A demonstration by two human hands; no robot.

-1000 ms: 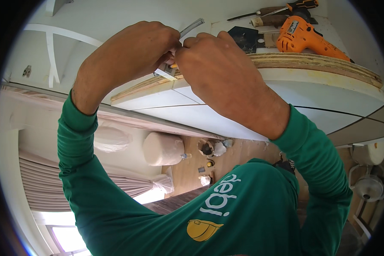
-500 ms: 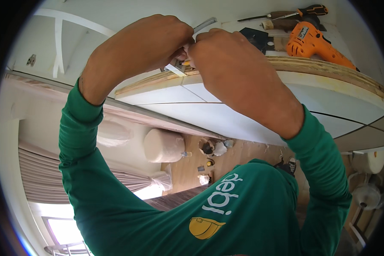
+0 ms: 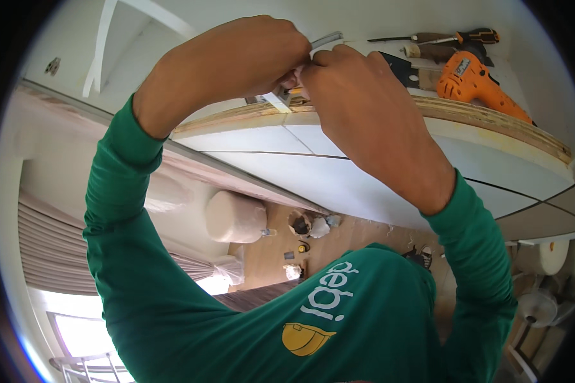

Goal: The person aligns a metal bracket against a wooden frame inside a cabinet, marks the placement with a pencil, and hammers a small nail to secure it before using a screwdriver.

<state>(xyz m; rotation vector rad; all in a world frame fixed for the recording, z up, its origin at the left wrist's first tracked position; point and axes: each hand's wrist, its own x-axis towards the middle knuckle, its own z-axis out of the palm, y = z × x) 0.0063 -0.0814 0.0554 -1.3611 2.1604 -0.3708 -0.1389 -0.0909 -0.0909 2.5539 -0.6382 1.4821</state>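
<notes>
My left hand (image 3: 230,60) and my right hand (image 3: 358,96) are raised and pressed together at the plywood edge (image 3: 492,118) of a white curved panel (image 3: 338,172). Between the fingers both hands pinch a thin white strip (image 3: 278,102); a grey bar-shaped end (image 3: 326,40) sticks out above the knuckles. What the bar belongs to is hidden by the hands. Both forearms wear green sleeves.
On top of the panel to the right lie an orange power drill (image 3: 473,80), a screwdriver with an orange-black handle (image 3: 473,35), a wooden-handled tool (image 3: 428,51) and a dark scraper (image 3: 399,67). Far below are a white roll (image 3: 236,217), small items on a wooden floor and a fan (image 3: 536,309).
Both hands have shifted slightly up and to the right along the panel edge, still closed together on the strip. The tools have not moved.
</notes>
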